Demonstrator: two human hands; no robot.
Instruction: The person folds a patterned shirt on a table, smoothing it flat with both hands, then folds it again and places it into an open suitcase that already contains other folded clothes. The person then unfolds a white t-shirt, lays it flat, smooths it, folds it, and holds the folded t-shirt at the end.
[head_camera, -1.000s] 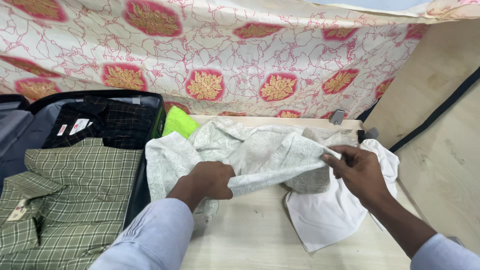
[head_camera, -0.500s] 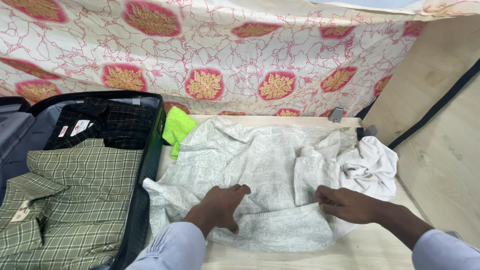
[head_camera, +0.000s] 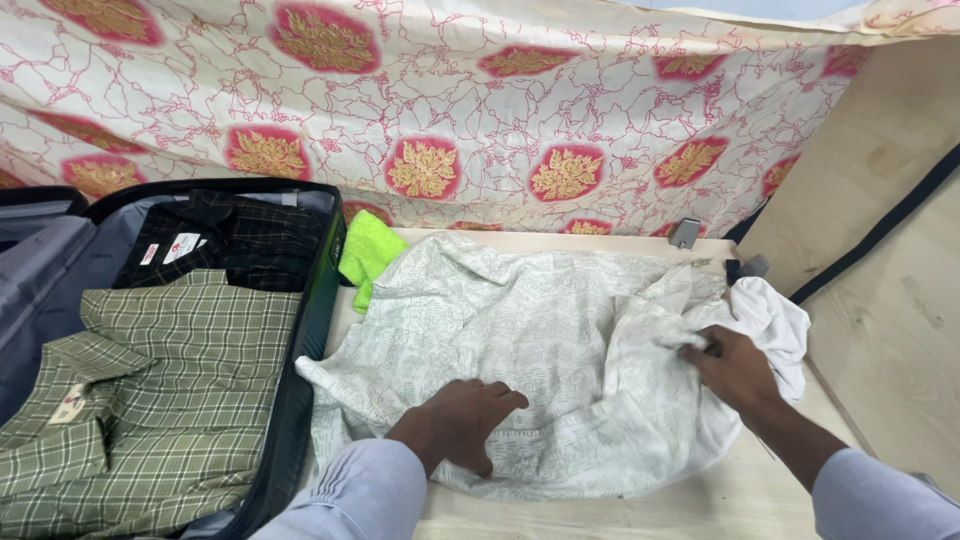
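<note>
A pale green patterned shirt (head_camera: 520, 340) lies spread over the wooden tabletop (head_camera: 640, 510). My left hand (head_camera: 462, 420) rests flat on its near edge, fingers apart. My right hand (head_camera: 733, 367) pinches a crumpled fold of the shirt at its right side. A plain white garment (head_camera: 775, 315) lies bunched under and beside that hand. Left of the shirt stands an open black suitcase (head_camera: 300, 340), and the shirt's left corner droops over its rim. Inside it lie a folded green checked shirt (head_camera: 170, 400) and a dark checked garment (head_camera: 250, 245).
A bright green cloth (head_camera: 365, 255) lies between the suitcase and the shirt. A draped sheet with red and gold flowers (head_camera: 450, 120) hangs behind the table. A wooden panel (head_camera: 880, 200) with a dark strip stands at the right. Small grey clips (head_camera: 685, 233) sit at the table's back edge.
The shirt, held up a second ago, now lies flat and spread on the table. My left hand has moved down to its near edge and my right hand grips its right side.
</note>
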